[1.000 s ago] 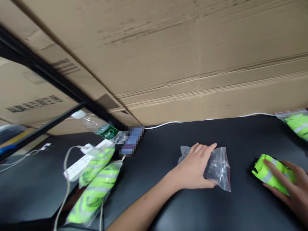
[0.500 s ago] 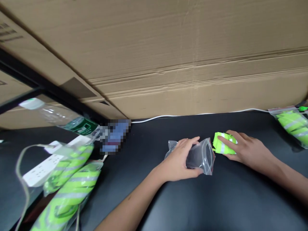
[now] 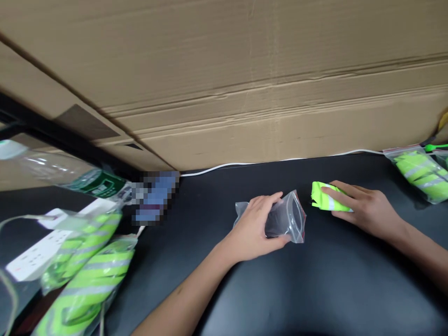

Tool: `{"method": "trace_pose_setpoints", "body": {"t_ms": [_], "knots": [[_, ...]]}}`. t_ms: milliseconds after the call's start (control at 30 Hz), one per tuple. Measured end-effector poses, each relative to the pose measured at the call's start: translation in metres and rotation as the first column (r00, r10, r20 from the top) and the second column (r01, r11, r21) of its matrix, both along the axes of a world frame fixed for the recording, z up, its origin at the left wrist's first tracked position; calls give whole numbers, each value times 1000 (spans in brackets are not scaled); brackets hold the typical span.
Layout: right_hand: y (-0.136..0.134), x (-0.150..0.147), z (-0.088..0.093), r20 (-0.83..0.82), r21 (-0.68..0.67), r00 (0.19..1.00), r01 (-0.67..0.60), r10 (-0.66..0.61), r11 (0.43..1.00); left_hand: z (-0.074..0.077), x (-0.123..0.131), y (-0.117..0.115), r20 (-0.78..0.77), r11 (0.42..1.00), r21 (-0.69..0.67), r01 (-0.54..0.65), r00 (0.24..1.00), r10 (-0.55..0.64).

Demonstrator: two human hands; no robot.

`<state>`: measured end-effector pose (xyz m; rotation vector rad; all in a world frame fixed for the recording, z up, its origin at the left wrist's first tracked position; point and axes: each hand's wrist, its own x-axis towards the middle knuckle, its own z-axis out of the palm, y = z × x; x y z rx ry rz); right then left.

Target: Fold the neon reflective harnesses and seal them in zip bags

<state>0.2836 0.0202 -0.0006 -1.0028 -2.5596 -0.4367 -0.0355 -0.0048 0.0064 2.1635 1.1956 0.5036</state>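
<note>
My left hand (image 3: 254,228) grips a clear zip-lock bag (image 3: 296,217) from its left side, thumb below and fingers above. The bag's mouth gapes toward the right, and nothing shows inside it. Close to that mouth, my right hand (image 3: 366,210) is closed around a folded fluorescent-yellow reflective vest (image 3: 324,196) with a silvery stripe. A small gap separates the folded bundle from the bag. Both hands are just over the black tabletop (image 3: 280,289).
Bagged yellow reflective bundles (image 3: 91,284) lie at the left beside a white power strip (image 3: 38,252) with cables. A plastic bottle (image 3: 87,179) and a blurred-out blue item (image 3: 157,193) sit behind them. Another bagged bundle (image 3: 420,170) is at far right. Cardboard (image 3: 245,93) stands along the back, a white cable (image 3: 224,167) at its foot.
The camera view has shifted, so the left-hand objects appear farther left. My right hand with the folded vest has moved slightly away from the bag mouth, widening the gap.
</note>
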Motion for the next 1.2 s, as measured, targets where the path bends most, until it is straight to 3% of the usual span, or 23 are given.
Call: {"method": "trace_pose_setpoints", "body": {"t_ms": [233, 567, 800, 1000, 1067, 1200], "knots": [[-16, -24, 17, -15, 90, 996, -91, 92, 992, -7, 5, -3, -13, 999, 35, -2, 1000, 2], [-32, -30, 1, 175, 40, 969, -184, 174, 982, -1, 10, -5, -92, 993, 95, 76, 994, -67], [-35, -43, 9, 187, 83, 958, -237, 219, 968, 1, 37, -14, -254, 989, 122, 79, 966, -46], [-31, -54, 16, 202, 142, 957, -237, 206, 961, -1, 56, -15, -272, 988, 152, 39, 962, 4], [-26, -58, 22, 242, 99, 948, -236, 206, 967, 2, 59, -12, -260, 988, 146, 44, 966, -4], [-11, -66, 44, 283, -135, 928, -211, 242, 968, 15, 59, -4, -195, 994, 96, 57, 980, -37]]}}
